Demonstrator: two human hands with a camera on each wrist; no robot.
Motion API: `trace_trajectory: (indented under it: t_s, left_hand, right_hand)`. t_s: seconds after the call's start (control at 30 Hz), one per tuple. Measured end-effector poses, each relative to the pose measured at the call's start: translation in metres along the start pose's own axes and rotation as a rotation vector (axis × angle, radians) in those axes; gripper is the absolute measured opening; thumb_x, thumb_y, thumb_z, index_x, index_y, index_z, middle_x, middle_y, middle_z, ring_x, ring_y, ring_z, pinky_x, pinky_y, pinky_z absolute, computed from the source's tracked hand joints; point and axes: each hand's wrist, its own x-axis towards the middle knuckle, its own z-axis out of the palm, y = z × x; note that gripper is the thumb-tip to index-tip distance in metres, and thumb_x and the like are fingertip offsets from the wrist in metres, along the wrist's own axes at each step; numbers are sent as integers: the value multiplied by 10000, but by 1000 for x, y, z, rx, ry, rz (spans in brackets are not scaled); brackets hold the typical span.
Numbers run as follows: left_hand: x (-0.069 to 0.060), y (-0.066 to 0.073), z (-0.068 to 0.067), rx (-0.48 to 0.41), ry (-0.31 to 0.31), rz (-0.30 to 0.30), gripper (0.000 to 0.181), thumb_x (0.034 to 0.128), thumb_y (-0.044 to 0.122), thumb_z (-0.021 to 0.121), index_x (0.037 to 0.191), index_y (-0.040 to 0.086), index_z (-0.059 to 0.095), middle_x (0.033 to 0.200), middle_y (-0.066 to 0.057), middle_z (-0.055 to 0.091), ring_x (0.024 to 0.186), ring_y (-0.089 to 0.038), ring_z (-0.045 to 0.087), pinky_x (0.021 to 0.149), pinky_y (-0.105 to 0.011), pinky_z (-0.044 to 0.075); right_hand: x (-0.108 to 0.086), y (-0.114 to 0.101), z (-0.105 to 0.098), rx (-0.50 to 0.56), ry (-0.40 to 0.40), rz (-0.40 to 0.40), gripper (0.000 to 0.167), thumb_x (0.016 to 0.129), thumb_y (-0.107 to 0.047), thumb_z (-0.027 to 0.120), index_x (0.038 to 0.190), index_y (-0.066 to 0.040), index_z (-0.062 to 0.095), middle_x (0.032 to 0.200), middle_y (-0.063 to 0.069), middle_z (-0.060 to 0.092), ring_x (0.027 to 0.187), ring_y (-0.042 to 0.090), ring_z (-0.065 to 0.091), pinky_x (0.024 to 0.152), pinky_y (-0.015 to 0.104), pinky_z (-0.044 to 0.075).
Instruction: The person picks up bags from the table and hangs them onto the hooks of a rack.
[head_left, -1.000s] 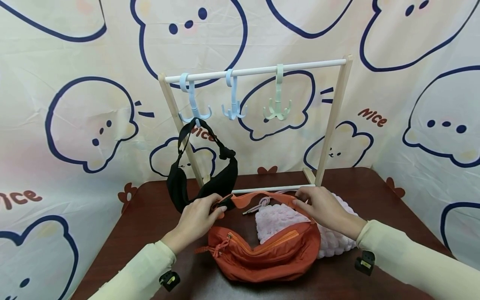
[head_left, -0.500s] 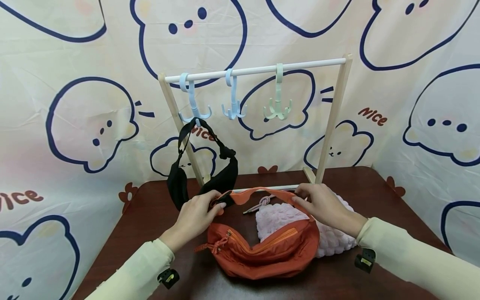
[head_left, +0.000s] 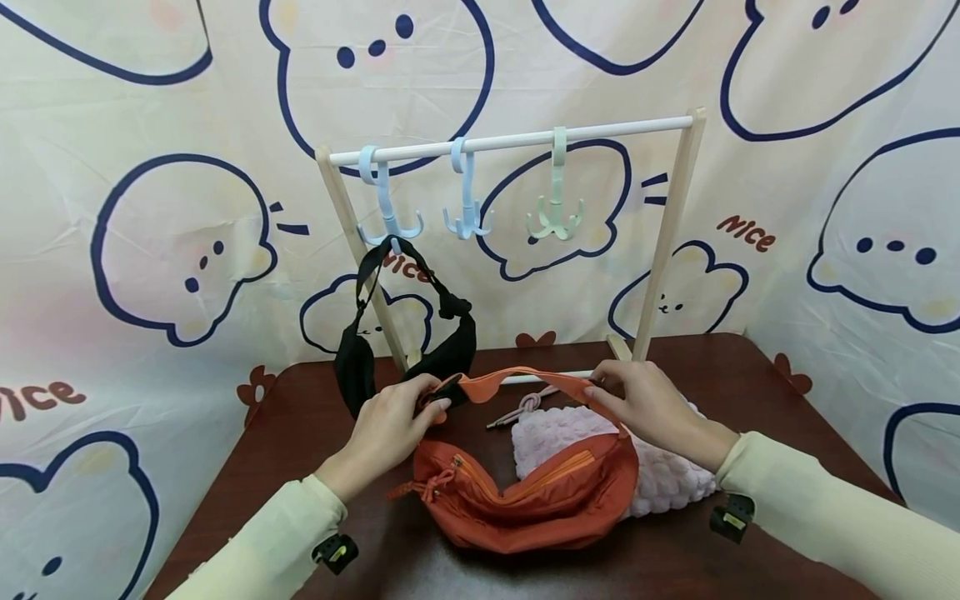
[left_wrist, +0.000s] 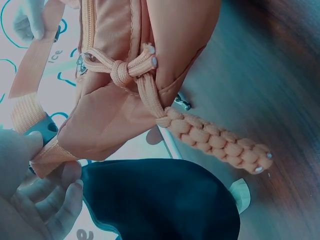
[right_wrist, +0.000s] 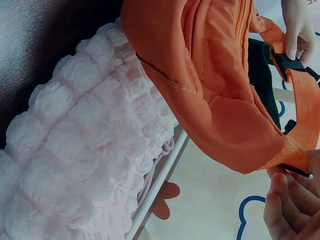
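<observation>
An orange waist bag point(head_left: 525, 504) is held up by its strap point(head_left: 525, 379) between the two hands. The left hand point(head_left: 386, 429) pinches the strap by its black buckle; in the left wrist view the left hand point(left_wrist: 42, 190) has thumb and fingers on the webbing beside the buckle point(left_wrist: 46, 129). At the strap's other end the right hand point(head_left: 652, 408) pinches it; in the right wrist view the right hand point(right_wrist: 295, 200) grips the webbing where it joins the bag point(right_wrist: 220, 115). A braided zipper pull point(left_wrist: 215, 137) dangles from the bag.
Behind stands a rack with a white rail point(head_left: 517, 143), two blue hooks point(head_left: 467, 200) and a green one point(head_left: 556, 200). A black bag point(head_left: 442, 358) hangs from the leftmost hook. A fluffy pink bag point(head_left: 667, 475) lies on the brown table point(head_left: 757, 392) beyond the orange bag.
Both hands have risen slightly, lifting the orange bag and its strap a little. The black bag and the pink bag stay where they were.
</observation>
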Motion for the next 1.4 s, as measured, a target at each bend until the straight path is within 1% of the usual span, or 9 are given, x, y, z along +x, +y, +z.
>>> trace_trajectory:
  t_s: [0.3,0.63,0.93,1.13,1.4]
  left_hand:
    - [1,2,-4,0,18,7,115,984,313,665,1043,214,672,741,147,685,560,-46,498,547,-276,374]
    - [2,3,-7,5,28,11,140,989,313,656,1079,208,680,757,139,703,567,-40,503,543,-279,378]
    - [3,5,-12,2,26,5,172,992,308,651,1117,193,683,777,110,724,540,-34,514,531,-283,392]
    - [4,6,-15,0,17,-2,192,998,306,644,1138,181,684,803,86,743,524,-34,525,524,-286,401]
    - [7,7,-20,-2,43,13,185,991,302,655,1129,184,684,812,70,752,538,-33,531,524,-295,395]
  right_hand:
    - [1,-2,-2,-11,28,-25,46,936,-170,727,959,-130,735,801,-34,749,676,21,627,629,252,500]
    - [2,-3,-4,-10,22,-14,55,937,-178,727,974,-139,735,794,-46,741,665,16,621,628,245,499]
    - [2,-4,-7,-1,34,-32,54,932,-152,730,970,-117,743,837,1,767,687,26,651,614,245,501]
    - [4,-6,-8,-7,36,-28,45,934,-173,731,957,-135,737,832,-2,761,661,25,633,602,232,491]
    - [5,-7,-11,-4,42,-37,41,931,-158,733,955,-125,735,831,7,756,668,45,634,606,243,485]
